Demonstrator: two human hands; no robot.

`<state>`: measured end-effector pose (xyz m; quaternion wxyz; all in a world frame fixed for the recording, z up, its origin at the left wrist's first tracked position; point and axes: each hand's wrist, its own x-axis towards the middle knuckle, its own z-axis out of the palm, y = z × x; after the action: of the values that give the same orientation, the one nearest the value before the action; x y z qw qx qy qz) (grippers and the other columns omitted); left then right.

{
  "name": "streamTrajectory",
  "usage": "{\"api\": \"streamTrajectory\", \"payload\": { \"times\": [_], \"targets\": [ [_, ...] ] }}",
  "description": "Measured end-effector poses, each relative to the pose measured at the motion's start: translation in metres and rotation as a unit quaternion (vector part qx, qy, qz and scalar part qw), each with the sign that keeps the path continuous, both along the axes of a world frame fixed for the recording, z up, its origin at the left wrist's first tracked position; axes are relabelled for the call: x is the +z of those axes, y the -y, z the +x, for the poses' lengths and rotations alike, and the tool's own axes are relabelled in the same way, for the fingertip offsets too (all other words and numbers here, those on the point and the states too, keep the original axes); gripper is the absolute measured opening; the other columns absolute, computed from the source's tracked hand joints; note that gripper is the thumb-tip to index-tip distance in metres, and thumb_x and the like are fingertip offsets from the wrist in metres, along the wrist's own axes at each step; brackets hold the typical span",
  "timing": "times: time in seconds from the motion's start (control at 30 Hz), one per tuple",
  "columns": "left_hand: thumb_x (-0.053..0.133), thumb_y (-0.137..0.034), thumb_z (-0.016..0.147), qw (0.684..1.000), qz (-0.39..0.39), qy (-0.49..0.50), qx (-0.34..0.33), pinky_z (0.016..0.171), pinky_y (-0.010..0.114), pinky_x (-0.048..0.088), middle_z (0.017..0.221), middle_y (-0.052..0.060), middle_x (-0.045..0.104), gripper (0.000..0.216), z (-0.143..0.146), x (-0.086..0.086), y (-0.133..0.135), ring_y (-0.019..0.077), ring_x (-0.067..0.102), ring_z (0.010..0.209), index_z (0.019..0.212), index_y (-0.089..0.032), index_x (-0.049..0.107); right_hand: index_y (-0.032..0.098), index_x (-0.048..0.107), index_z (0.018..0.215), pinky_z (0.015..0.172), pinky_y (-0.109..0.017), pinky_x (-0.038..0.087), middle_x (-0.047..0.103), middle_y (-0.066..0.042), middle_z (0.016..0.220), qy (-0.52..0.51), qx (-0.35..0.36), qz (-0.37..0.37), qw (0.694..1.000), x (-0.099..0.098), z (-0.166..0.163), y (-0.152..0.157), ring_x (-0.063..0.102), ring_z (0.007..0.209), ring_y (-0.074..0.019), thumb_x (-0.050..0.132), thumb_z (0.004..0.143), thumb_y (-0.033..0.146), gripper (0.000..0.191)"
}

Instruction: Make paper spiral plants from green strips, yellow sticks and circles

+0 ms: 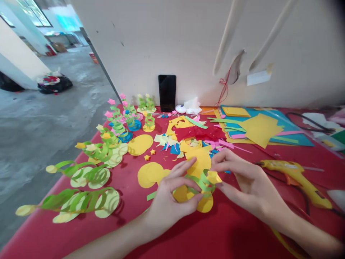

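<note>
Both my hands meet over the red table (pixel 221 233) on a small paper craft: a green paper spiral (pixel 202 182) standing on a yellow paper disc (pixel 205 204). My left hand (pixel 172 196) is closed on the disc and the lower coils of the spiral. My right hand (pixel 242 180) pinches a small yellow paper star (pixel 214 177) at the top of the spiral. More yellow discs (pixel 149 174) lie just behind my left hand.
Several finished green spiral trees (pixel 81 201) stand in a row along the table's left edge. A yellow glue gun (pixel 296 176) lies at the right. Paper scraps (pixel 194 138), coloured sheets (pixel 260 129) and a black phone (pixel 167 92) against the wall fill the back.
</note>
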<state>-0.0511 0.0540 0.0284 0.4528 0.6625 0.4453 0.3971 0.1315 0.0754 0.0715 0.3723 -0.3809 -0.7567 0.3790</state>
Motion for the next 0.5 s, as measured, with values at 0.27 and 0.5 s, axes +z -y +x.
{"api": "streamTrajectory", "payload": {
  "times": [0.27,0.5],
  "targets": [
    [0.067,-0.024,0.066,0.998,-0.022,0.049,0.02,0.105,0.041,0.023,0.132,0.006,0.044,0.019,-0.001,-0.004,0.001,0.024,0.035,0.125,0.084,-0.022,0.062,0.029,0.056,0.08,0.07,-0.023,0.043,0.048,0.002,0.082,0.018,-0.004,-0.011,1.0,-0.008,-0.002,-0.005,0.05,0.08,-0.0115,0.062,0.072,0.017,0.016],
    [0.046,-0.033,0.083,0.961,-0.133,0.224,0.091,0.102,0.032,0.029,0.132,0.007,0.043,0.022,-0.002,-0.012,-0.007,0.0191,0.031,0.127,0.102,-0.021,0.05,0.027,0.058,0.078,0.069,-0.025,0.043,0.05,0.0,0.085,0.015,-0.045,0.008,0.999,0.014,0.003,-0.026,0.05,0.083,-0.0147,0.066,0.068,0.02,0.014]
  ]
}}
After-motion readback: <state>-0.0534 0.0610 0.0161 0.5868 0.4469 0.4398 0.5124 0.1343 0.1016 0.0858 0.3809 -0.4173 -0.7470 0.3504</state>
